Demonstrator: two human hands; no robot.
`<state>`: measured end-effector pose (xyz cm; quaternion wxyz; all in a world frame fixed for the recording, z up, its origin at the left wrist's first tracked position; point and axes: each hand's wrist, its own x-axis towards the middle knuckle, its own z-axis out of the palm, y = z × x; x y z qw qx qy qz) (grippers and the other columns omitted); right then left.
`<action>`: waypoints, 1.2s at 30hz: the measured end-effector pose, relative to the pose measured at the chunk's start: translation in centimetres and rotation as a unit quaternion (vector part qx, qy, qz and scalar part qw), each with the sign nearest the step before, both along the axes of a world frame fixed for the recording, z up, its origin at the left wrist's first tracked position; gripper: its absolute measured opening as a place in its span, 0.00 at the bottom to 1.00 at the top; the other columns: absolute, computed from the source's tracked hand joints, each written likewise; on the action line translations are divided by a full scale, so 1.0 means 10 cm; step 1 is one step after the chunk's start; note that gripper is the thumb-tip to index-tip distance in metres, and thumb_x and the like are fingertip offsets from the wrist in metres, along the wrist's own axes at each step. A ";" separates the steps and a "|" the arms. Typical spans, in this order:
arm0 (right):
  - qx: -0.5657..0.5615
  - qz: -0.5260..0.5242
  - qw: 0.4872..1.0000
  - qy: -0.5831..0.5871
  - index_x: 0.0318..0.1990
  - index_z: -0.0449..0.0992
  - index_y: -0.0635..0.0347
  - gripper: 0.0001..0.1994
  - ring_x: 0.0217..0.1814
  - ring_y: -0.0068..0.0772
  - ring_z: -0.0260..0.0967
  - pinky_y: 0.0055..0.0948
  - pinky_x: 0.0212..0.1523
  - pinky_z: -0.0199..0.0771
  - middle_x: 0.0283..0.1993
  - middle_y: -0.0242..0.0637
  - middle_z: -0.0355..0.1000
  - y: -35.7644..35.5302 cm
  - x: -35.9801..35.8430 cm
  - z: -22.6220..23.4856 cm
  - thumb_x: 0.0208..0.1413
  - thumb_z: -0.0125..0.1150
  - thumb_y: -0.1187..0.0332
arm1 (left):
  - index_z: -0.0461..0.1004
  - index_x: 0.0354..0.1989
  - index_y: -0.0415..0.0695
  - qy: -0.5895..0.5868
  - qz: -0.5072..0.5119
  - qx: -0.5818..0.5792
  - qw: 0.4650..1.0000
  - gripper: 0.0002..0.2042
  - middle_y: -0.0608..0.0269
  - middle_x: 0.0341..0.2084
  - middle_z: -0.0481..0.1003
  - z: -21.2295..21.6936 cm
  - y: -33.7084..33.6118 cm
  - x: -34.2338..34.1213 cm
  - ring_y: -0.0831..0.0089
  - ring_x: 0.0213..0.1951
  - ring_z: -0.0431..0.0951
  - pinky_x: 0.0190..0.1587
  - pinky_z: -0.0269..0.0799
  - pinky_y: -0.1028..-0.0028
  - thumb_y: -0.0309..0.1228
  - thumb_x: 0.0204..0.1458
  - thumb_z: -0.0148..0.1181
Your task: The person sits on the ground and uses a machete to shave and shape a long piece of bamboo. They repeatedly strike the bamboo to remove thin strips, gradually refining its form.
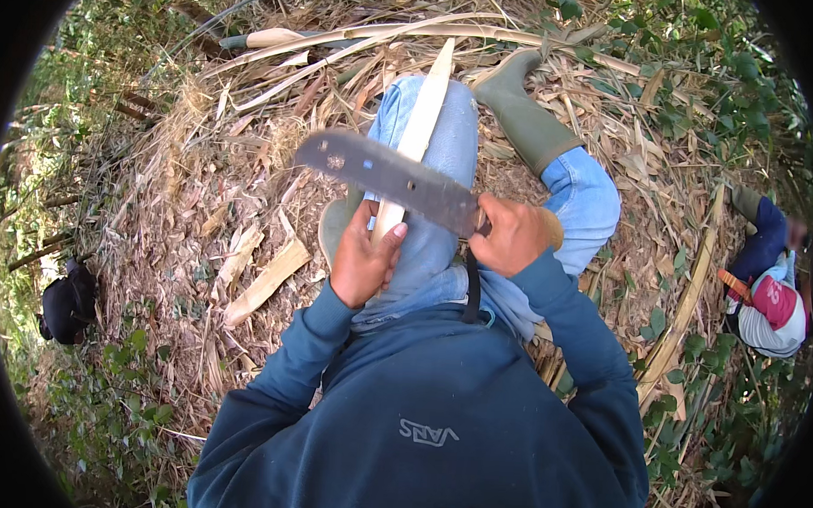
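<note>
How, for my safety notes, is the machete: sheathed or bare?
Bare: the right hand holds the machete, its dark blade uncovered along its length.

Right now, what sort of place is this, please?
Probably a wooded outdoor spot: leafy green plants toward the edges, dry plant litter over the ground, and a long pale strip lying there.

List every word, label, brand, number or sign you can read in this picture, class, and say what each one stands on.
Dark blue sweatshirt: pale lettering across the front, large enough to read, but I don't copy wording or brands.
Other person's red cloth, at the right: a small pale mark, too small to read.
Machete: spots on the blade, no lettering I can make out.
</note>
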<state>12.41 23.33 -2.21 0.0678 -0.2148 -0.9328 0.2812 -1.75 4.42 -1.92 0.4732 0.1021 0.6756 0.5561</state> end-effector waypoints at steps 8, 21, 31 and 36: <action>0.028 -0.090 0.996 0.007 0.32 0.73 0.61 0.12 0.27 0.59 0.72 0.52 0.29 0.71 0.22 0.52 0.71 0.33 -0.20 -0.08 0.37 0.60 0.68 | 0.59 0.42 0.44 0.014 -0.015 -0.002 1.000 0.11 0.70 0.14 0.64 0.04 0.03 0.02 0.83 0.11 0.61 0.11 0.57 0.80 0.32 0.62 0.56; 0.067 -0.055 0.996 0.025 0.32 0.74 0.57 0.11 0.28 0.57 0.74 0.53 0.30 0.73 0.26 0.48 0.75 0.34 -0.30 -0.14 0.39 0.61 0.66 | 0.59 0.47 0.40 0.204 -0.035 -0.001 0.978 0.13 0.70 0.13 0.64 -0.20 0.13 -0.08 0.83 0.11 0.61 0.12 0.55 0.79 0.30 0.62 0.56; 0.079 -0.050 0.996 0.009 0.32 0.74 0.58 0.12 0.27 0.57 0.74 0.53 0.30 0.74 0.23 0.48 0.73 0.43 -0.17 -0.11 0.37 0.61 0.66 | 0.63 0.47 0.37 0.210 -0.041 -0.013 0.977 0.12 0.63 0.19 0.69 -0.14 0.09 -0.03 0.74 0.19 0.68 0.21 0.60 0.74 0.28 0.60 0.58; 0.074 0.021 0.997 0.019 0.33 0.74 0.60 0.13 0.28 0.57 0.74 0.52 0.32 0.74 0.23 0.49 0.73 0.20 -0.09 -0.07 0.38 0.62 0.65 | 0.67 0.48 0.35 0.264 -0.049 -0.024 0.963 0.15 0.45 0.31 0.78 -0.20 0.08 -0.09 0.55 0.36 0.81 0.41 0.73 0.64 0.29 0.57 0.61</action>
